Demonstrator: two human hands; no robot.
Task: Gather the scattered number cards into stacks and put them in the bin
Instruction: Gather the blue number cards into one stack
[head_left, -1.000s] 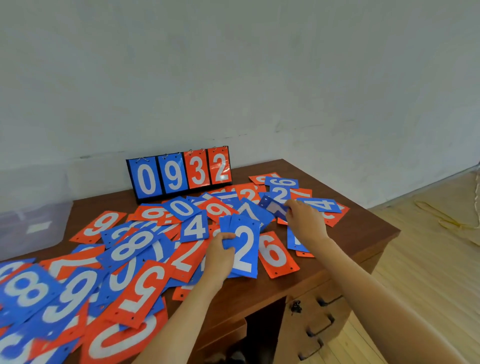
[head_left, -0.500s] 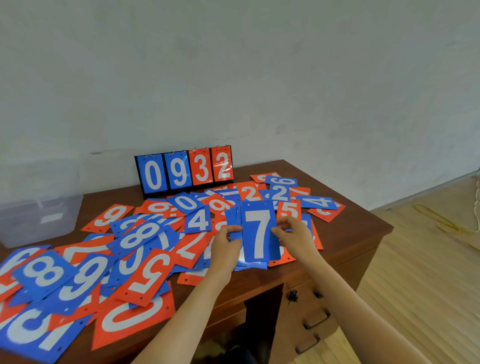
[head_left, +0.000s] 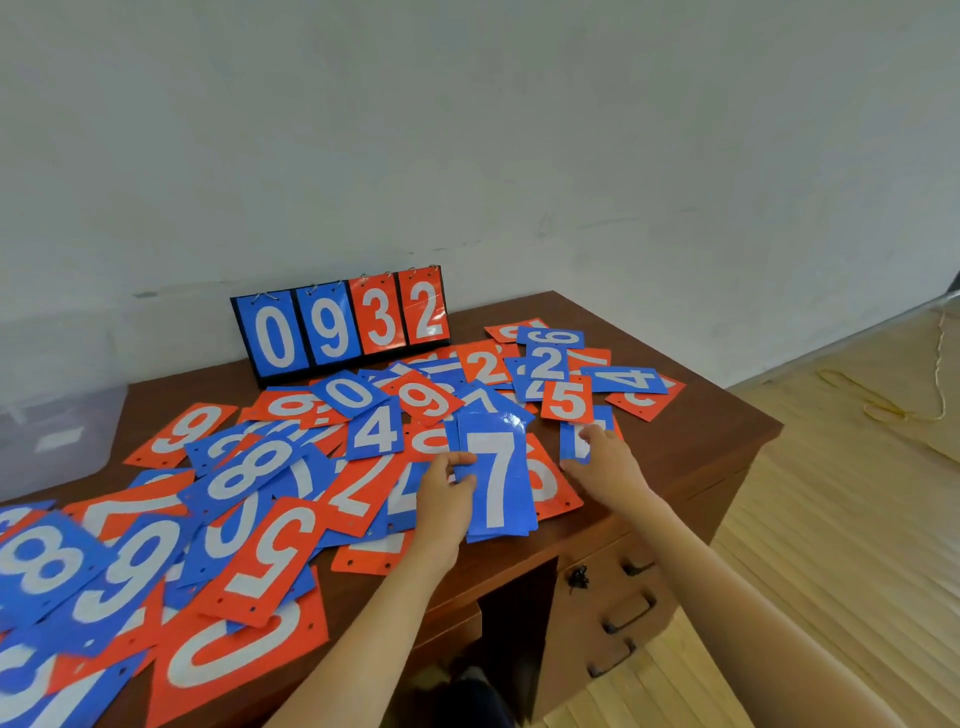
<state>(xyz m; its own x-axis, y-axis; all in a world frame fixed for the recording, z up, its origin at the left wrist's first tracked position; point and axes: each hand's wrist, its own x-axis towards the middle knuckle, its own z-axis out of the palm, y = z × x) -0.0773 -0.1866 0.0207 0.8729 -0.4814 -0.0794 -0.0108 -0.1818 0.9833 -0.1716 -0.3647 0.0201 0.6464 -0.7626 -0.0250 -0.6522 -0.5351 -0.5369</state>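
Note:
Blue and orange number cards (head_left: 260, 467) lie scattered over a brown wooden desk (head_left: 696, 447). My left hand (head_left: 447, 493) grips a small stack of blue cards (head_left: 496, 478) upright, a white 7 on top. To its right, my right hand (head_left: 605, 467) rests with its fingers on a blue card (head_left: 574, 441) lying flat on the desk; most of that card is covered. An orange 5 card (head_left: 567, 399) lies just beyond it. The clear plastic bin (head_left: 57, 431) stands at the desk's far left.
A flip scoreboard (head_left: 343, 325) showing 0932 stands at the back of the desk against the white wall. Desk drawers with handles (head_left: 628, 608) are below the front right. A cord (head_left: 904, 405) lies on the wooden floor to the right.
A blue 7 card went onto the stack over the 2. My right hand then let go of the stack and moved right onto a flat blue card.

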